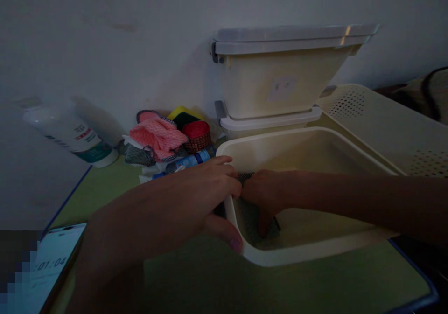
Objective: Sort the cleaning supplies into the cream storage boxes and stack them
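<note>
A cream plastic storage bin [297,254] stands without a lid on the table. My left hand [215,185] grips its left rim, fingers over the edge and thumb against the outer wall. Inside the bin, my right hand [268,190] presses a grey cleaning cloth [250,216] against the left end wall and floor. The fingers are bent over the cloth, and part of it is hidden beneath them.
Behind the bin stands a stack of lidded boxes [252,85]; a perforated basket [385,118] is at right. Pink cloth [157,134], a red-topped scrubber [196,134] and a plastic bottle [198,158] lie together. A white bottle [73,136] and a phone [52,262] are at left.
</note>
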A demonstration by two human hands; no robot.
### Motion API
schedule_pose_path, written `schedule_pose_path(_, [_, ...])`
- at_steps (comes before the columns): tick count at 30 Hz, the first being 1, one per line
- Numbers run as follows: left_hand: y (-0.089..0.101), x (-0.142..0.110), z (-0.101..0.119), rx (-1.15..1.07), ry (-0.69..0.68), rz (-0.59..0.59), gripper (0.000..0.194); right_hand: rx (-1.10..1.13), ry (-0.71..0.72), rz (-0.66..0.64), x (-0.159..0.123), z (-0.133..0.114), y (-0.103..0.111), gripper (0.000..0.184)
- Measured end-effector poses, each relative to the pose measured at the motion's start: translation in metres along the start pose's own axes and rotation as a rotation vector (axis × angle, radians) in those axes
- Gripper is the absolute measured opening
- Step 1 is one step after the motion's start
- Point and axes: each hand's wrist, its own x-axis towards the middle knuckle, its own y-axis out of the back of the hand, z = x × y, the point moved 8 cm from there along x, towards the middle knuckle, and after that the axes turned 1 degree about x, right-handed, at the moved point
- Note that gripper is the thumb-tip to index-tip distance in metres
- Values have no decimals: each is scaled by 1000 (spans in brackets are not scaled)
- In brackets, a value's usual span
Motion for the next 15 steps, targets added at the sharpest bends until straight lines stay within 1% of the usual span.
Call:
schedule_pose_path(3, [-2,1,-1,12,-6,-18,36,23,14,22,0,0,1,71])
schedule_pose_path(7, [-2,1,-1,43,-6,-16,39,67,-15,10,0,3,0,73])
schedule_pose_path(10, [-3,1,-1,28,-5,-23,38,86,-11,30,0,3,2,74])
schedule_pose_path(12, [-2,1,0,14,-9,-8,36,88,-12,21,0,3,2,74])
schedule_pose_path(15, [2,1,2,3,6,31,33,93,-57,-6,1,5,1,73])
